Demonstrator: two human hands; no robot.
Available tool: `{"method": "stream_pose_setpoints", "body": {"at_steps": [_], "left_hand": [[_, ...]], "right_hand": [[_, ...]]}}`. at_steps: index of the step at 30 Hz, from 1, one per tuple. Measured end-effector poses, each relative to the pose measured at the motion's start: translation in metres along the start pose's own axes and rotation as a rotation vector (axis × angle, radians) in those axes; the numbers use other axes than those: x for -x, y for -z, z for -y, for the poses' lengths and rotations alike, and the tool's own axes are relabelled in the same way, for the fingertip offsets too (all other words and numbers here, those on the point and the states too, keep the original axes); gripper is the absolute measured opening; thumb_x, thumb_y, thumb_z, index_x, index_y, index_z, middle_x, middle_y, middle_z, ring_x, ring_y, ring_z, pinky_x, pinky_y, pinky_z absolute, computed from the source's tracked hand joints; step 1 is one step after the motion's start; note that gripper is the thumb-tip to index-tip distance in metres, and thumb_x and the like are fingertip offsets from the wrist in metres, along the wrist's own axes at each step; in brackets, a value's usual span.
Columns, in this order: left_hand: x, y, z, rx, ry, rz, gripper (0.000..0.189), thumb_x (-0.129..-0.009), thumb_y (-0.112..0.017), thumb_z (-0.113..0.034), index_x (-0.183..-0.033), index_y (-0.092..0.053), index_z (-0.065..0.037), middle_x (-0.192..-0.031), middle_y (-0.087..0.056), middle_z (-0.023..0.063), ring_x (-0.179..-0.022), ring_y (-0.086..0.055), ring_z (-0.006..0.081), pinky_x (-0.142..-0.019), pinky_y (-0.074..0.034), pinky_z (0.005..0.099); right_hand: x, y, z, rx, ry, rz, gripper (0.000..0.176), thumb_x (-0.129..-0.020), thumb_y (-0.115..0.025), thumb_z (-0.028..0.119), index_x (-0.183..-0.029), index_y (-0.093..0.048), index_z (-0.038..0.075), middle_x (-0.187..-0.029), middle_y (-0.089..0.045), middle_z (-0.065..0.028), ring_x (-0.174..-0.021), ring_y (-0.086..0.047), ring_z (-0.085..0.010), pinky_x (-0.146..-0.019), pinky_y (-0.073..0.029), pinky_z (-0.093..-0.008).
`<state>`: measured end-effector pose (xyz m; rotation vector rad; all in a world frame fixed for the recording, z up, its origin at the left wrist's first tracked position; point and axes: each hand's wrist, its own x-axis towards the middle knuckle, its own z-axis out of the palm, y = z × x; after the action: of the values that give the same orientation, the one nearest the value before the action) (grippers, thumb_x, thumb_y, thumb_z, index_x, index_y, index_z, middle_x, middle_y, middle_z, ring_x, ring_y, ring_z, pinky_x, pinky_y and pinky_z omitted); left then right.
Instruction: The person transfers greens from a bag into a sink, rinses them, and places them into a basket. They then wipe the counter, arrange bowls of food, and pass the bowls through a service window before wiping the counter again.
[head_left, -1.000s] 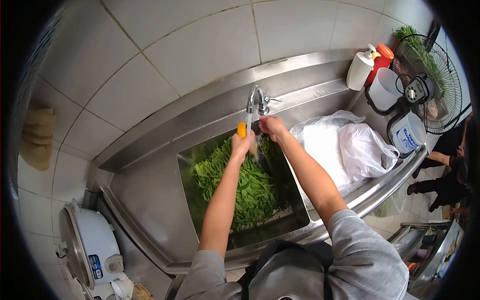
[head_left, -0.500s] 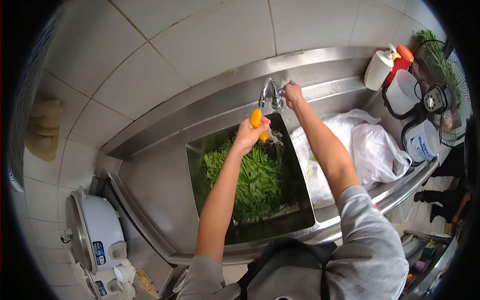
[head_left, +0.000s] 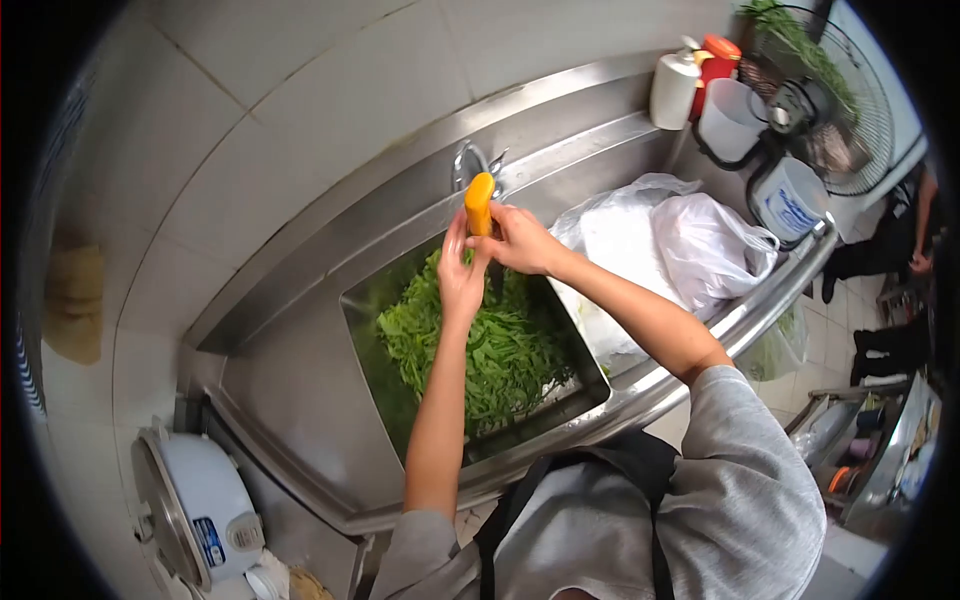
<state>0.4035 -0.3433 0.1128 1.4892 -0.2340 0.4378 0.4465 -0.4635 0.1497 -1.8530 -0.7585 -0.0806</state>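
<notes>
An object with a yellow handle stands upright between my hands, in front of the faucet. My right hand is closed on its lower part. My left hand is raised beside it, palm inward with its fingers stretched up. What lies below the handle is hidden by my hands. Under them, chopped leafy greens fill much of the sink basin.
White plastic bags lie right of the basin. Behind them stand a white pump bottle, a red bottle, plastic tubs and a fan. A rice cooker is at lower left. Another person's legs show far right.
My right hand has left the faucet handle and taken hold of the yellow-handled object. My left hand has loosened from it and straightened its fingers. The view has shifted.
</notes>
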Motion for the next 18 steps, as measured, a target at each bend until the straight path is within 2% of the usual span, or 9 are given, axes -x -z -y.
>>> {"method": "stream_pose_setpoints", "body": {"at_steps": [2,6,7,8,11,13,16,17,18], "left_hand": [[0.027,0.002,0.022,-0.222,0.069,0.074,0.056,-0.079,-0.064,-0.015,-0.125,-0.037,0.005,-0.121,-0.049,0.0150,-0.114,-0.043,0.0187,-0.093,-0.034,0.0282],[0.048,-0.020,0.039,-0.355,0.058,-0.058,0.034,-0.084,-0.057,-0.014,-0.110,-0.051,0.006,-0.109,-0.056,0.0193,-0.097,-0.056,0.0301,-0.081,-0.042,0.0338],[0.052,-0.020,0.055,-0.466,-0.037,-0.082,0.030,-0.086,-0.054,-0.017,-0.106,-0.054,0.005,-0.101,-0.058,0.0204,-0.089,-0.057,0.0346,-0.074,-0.044,0.0369],[0.059,-0.024,0.056,-0.451,-0.051,-0.061,0.030,-0.086,-0.054,-0.017,-0.106,-0.054,0.005,-0.101,-0.058,0.0204,-0.089,-0.057,0.0346,-0.074,-0.044,0.0369],[0.082,-0.012,0.065,-0.579,0.079,0.015,0.032,-0.087,-0.052,-0.024,-0.106,-0.057,0.002,-0.103,-0.059,0.0190,-0.093,-0.057,0.0324,-0.077,-0.043,0.0384],[0.099,-0.010,0.080,-0.829,-0.161,0.040,0.032,-0.087,-0.052,-0.027,-0.101,-0.059,0.001,-0.082,-0.062,0.0159,-0.078,-0.059,0.0271,-0.068,-0.044,0.0364],[0.120,-0.005,0.092,-0.909,-0.209,0.124,0.030,-0.086,-0.053,-0.028,-0.096,-0.063,-0.001,-0.092,-0.063,0.0162,-0.087,-0.060,0.0262,-0.072,-0.046,0.0379],[0.126,-0.003,0.093,-0.910,-0.115,0.172,0.029,-0.086,-0.054,-0.026,-0.094,-0.065,-0.001,-0.101,-0.061,0.0152,-0.095,-0.058,0.0259,-0.076,-0.046,0.0362],[0.132,0.000,0.094,-0.906,-0.122,0.176,0.029,-0.086,-0.054,-0.026,-0.094,-0.065,-0.001,-0.101,-0.061,0.0152,-0.095,-0.058,0.0259,-0.076,-0.046,0.0362]], "right_hand": [[0.007,0.013,0.017,0.018,-0.166,-0.001,0.033,-0.074,-0.063,0.023,-0.088,-0.045,-0.001,-0.073,-0.058,-0.0214,-0.071,-0.057,-0.0384,-0.062,-0.046,-0.0410],[0.027,0.028,0.039,0.110,-0.020,-0.052,0.036,-0.076,-0.062,0.026,-0.089,-0.041,0.000,-0.072,-0.056,-0.0218,-0.070,-0.057,-0.0380,-0.061,-0.044,-0.0416],[0.033,0.032,0.045,0.074,-0.031,-0.050,0.036,-0.076,-0.061,0.026,-0.089,-0.040,0.000,-0.072,-0.055,-0.0217,-0.070,-0.056,-0.0384,-0.060,-0.043,-0.0414],[0.038,0.038,0.053,0.032,-0.040,-0.044,0.036,-0.077,-0.061,0.027,-0.088,-0.040,0.000,-0.072,-0.055,-0.0217,-0.070,-0.056,-0.0387,-0.060,-0.043,-0.0411],[0.054,0.059,0.073,-0.004,-0.063,-0.094,0.034,-0.078,-0.061,0.024,-0.092,-0.042,0.000,-0.068,-0.054,-0.0157,-0.062,-0.055,-0.0299,-0.056,-0.041,-0.0365],[0.064,0.072,0.079,-0.011,-0.067,-0.136,0.032,-0.078,-0.062,0.022,-0.094,-0.045,0.001,-0.065,-0.053,-0.0099,-0.057,-0.052,-0.0202,-0.054,-0.040,-0.0323],[0.078,0.084,0.087,-0.014,-0.052,-0.170,0.031,-0.079,-0.062,0.023,-0.093,-0.046,0.000,-0.064,-0.052,-0.0096,-0.057,-0.051,-0.0207,-0.054,-0.040,-0.0327],[0.081,0.087,0.088,0.021,-0.036,-0.182,0.031,-0.079,-0.061,0.023,-0.093,-0.046,0.000,-0.065,-0.053,-0.0098,-0.057,-0.051,-0.0205,-0.054,-0.040,-0.0324],[0.085,0.091,0.090,0.026,-0.035,-0.189,0.031,-0.079,-0.061,0.023,-0.093,-0.046,0.000,-0.065,-0.053,-0.0098,-0.057,-0.051,-0.0205,-0.054,-0.040,-0.0324]]}}
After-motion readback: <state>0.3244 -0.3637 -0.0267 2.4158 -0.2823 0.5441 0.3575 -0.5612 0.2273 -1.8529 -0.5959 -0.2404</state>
